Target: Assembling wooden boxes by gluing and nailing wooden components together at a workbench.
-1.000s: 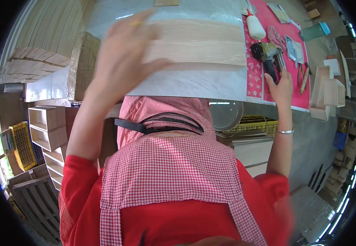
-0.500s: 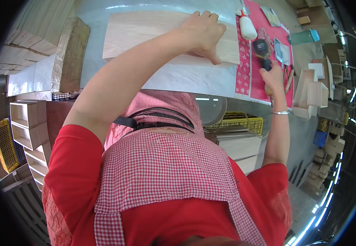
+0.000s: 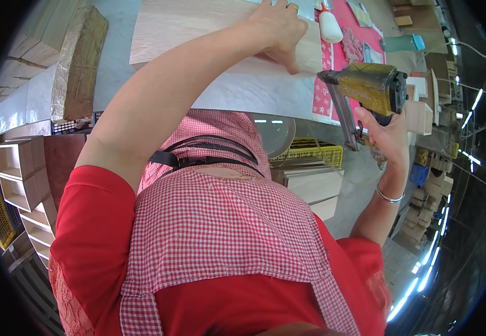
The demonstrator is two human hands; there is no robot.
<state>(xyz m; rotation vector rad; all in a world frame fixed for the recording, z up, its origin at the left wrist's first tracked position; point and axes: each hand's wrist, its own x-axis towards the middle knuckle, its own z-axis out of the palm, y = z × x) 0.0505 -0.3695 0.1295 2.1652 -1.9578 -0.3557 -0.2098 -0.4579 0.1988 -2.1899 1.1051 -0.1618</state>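
A long pale wooden workpiece [image 3: 181,25], box-like in shape, lies on the grey-white table [image 3: 237,92]. My left hand [image 3: 281,36] grips it near its right end, thumb at the near side and fingers reaching over the far side. In my right hand [image 3: 389,134] is a yellow and black nail gun [image 3: 366,87], held by the handle. It hangs above the table's right front edge, its nose pointing left, close to the workpiece's right end. My palm hides part of the handle.
On the pink patterned cloth [image 3: 355,25] stand a white glue bottle [image 3: 330,27] and a pinkish rag [image 3: 352,46]. A teal bottle [image 3: 402,43] is farther right. Left lies a tape-wrapped block [image 3: 78,64] beside stacked boards [image 3: 41,36]. Below are wooden boxes [image 3: 16,159] and a yellow crate [image 3: 316,152].
My right hand has lifted the nail gun off the pink cloth and swung it nearer, nose turned left. My left hand stays on the workpiece. The view has shifted slightly.
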